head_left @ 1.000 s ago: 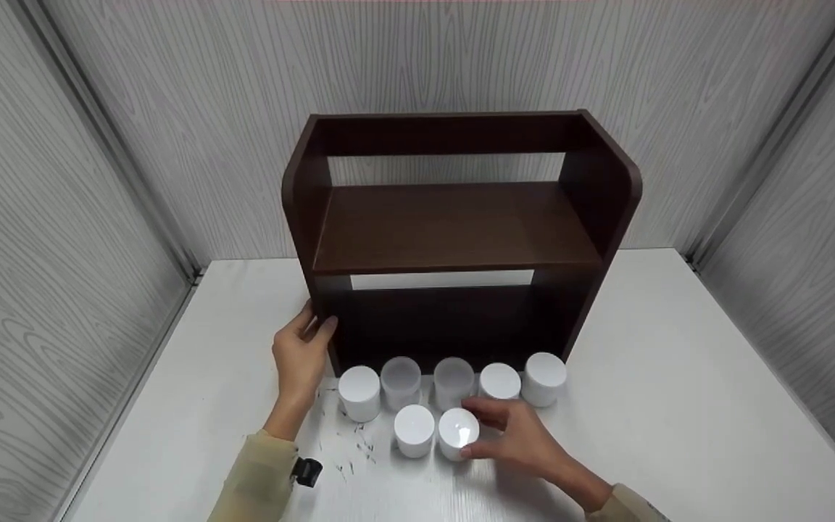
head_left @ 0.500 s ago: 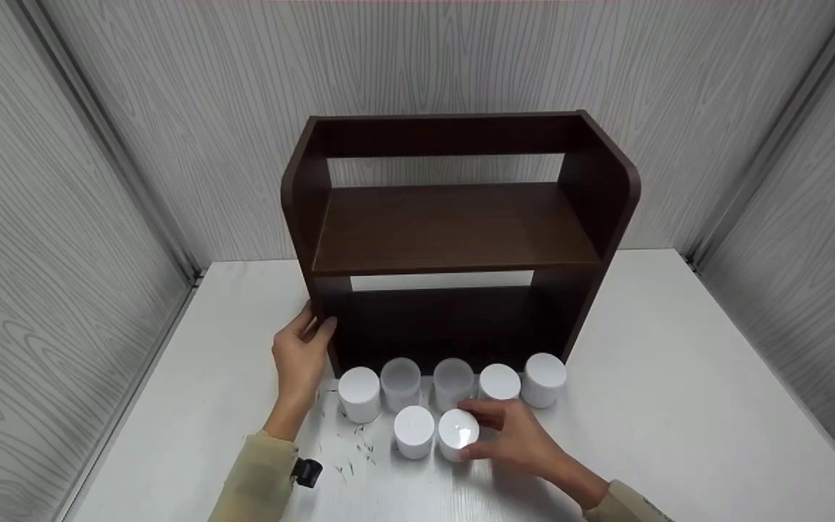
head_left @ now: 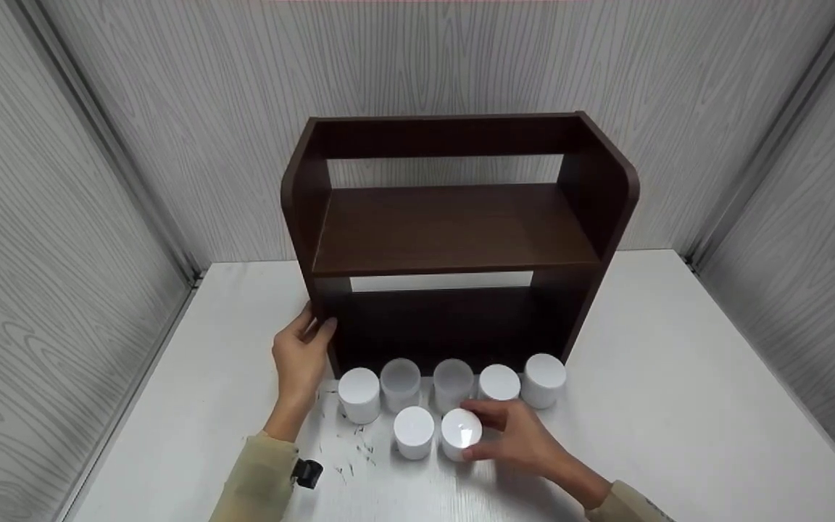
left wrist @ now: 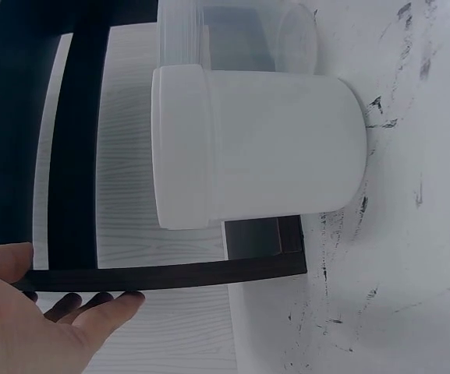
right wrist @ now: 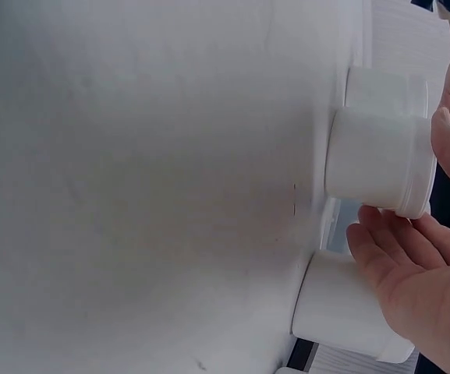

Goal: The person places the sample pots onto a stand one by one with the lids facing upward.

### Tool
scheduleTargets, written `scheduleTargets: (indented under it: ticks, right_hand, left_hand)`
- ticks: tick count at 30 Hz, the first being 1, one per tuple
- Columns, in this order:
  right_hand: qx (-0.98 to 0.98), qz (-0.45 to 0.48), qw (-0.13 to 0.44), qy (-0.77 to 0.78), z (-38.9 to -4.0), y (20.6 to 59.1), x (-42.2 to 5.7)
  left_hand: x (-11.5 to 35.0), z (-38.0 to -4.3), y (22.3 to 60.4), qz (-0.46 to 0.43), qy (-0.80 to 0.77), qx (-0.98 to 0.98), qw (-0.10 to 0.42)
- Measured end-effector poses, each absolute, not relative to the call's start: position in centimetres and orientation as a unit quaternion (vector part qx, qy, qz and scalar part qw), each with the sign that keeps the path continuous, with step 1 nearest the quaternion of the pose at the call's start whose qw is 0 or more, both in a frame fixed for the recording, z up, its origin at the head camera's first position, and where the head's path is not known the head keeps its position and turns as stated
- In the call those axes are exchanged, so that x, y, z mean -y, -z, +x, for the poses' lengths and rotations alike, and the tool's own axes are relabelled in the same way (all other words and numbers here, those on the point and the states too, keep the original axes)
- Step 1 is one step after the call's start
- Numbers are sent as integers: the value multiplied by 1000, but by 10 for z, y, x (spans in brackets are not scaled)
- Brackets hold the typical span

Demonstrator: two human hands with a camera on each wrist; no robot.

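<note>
A dark brown two-tier shelf (head_left: pixel 454 225) stands at the back of the white table. My left hand (head_left: pixel 300 362) grips its left side panel, thumb inside and fingers outside, as the left wrist view also shows. Two white lidded jars stand in a front row. My right hand (head_left: pixel 522 438) holds the right-hand white jar (head_left: pixel 460 431) between thumb and fingers. To its left is the other front jar (head_left: pixel 414 431). In the right wrist view, the thumb lies at the lid of the held jar (right wrist: pixel 373 160) and the fingers curve along its opposite side.
Behind the front pair, a row lines the shelf's front: a white jar (head_left: pixel 359 395), two translucent open-looking containers (head_left: pixel 401 384), and two more white jars (head_left: pixel 544 379) at the right. Dark scuffs mark the table (head_left: pixel 193 435). Grey wood-patterned panels (head_left: pixel 98 181) enclose the sides and back.
The jar in my right hand has shifted very slightly to the right, with the fingers staying around it. My left hand keeps its place on the shelf's side panel.
</note>
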State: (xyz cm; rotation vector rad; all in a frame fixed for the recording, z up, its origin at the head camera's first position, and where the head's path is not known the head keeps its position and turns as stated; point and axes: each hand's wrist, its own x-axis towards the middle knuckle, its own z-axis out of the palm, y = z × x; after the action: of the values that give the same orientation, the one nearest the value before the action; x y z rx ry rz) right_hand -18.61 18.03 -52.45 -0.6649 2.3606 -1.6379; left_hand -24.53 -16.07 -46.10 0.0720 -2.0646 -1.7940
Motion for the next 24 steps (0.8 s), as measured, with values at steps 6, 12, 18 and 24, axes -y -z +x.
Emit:
scheduleTargets:
  ticks: [6,12,18,24]
  right_hand:
    - [-795,-223,101,555,-186,524,-180]
    - [-791,-229,96,558,-185,524,-180]
    - [-792,-237,88,556,-186,526,-179]
    - [-797,-234,86,551,-186,526,-179]
  left_hand:
    - [161,-246,461,27,643,738,201]
    - [161,-246,461,26,638,743,202]
    - [161,-246,462,28,641,740,203]
    - [161,-247,463,29,638,742,203]
